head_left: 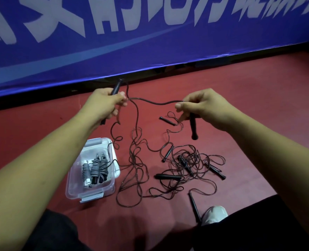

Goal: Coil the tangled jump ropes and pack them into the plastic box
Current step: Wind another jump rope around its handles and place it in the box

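Both forearms reach forward, held above the red floor (pixel 240 84). The left hand (pixel 103 104) is curled round a black handle (pixel 116 87) that points up and away towards the blue banner (pixel 132 42). The right hand (pixel 202 107) grips another handle (pixel 193 127), which hangs downward. A cord (pixel 155 102) sags between the two hands. Below, the tangled jump ropes (pixel 191 163) lie on the floor, just right of the open plastic box (pixel 72 185), which holds coiled ropes (pixel 94 169).

The handle (pixel 116 87) in my left hand (pixel 103 103) looks like matt black plastic; the cord (pixel 159 102) smooth, faintly shiny; the box (pixel 74 192) clear glossy plastic.
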Demonstrator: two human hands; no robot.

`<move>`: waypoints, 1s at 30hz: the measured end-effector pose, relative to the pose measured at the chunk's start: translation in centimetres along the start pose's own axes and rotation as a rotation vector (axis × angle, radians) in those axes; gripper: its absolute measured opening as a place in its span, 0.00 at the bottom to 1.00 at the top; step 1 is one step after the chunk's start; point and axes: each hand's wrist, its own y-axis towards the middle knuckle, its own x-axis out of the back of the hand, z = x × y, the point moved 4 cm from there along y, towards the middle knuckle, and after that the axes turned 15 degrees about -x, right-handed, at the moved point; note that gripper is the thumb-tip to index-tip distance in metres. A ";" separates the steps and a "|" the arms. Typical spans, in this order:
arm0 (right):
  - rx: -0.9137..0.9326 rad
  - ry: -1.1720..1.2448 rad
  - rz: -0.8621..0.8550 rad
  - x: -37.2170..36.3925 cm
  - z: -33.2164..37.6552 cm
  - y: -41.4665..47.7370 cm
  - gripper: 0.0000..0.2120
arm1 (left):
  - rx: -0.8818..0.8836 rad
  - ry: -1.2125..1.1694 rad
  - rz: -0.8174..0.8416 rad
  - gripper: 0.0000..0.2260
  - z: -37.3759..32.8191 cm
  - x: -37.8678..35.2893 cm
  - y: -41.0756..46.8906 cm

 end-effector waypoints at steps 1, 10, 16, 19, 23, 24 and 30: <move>-0.026 0.074 0.040 -0.3 0.1 -0.1 0.08 | -0.017 0.029 -0.021 0.07 0.0 -0.2 -0.1; -0.149 0.252 0.027 -2.9 1.7 -0.5 0.09 | 0.036 -0.363 0.275 0.10 -2.4 -5.0 -3.2; -0.302 0.698 0.248 -4.1 2.0 -0.4 0.10 | 0.129 -0.524 0.533 0.16 -3.4 -8.0 -6.2; -0.376 0.859 0.202 -3.6 1.3 0.2 0.10 | 0.183 -0.654 0.613 0.16 -4.2 -8.6 -7.3; -0.352 0.626 0.077 -2.4 -0.1 0.6 0.13 | 0.180 -0.659 0.601 0.16 -4.2 -8.6 -7.1; -0.354 0.515 0.034 -2.0 -0.4 0.7 0.15 | 0.171 -0.642 0.596 0.15 -4.1 -8.6 -6.9; -0.039 0.054 -0.081 -0.8 0.4 0.2 0.18 | 0.163 -0.642 0.698 0.13 -4.5 -8.1 -6.4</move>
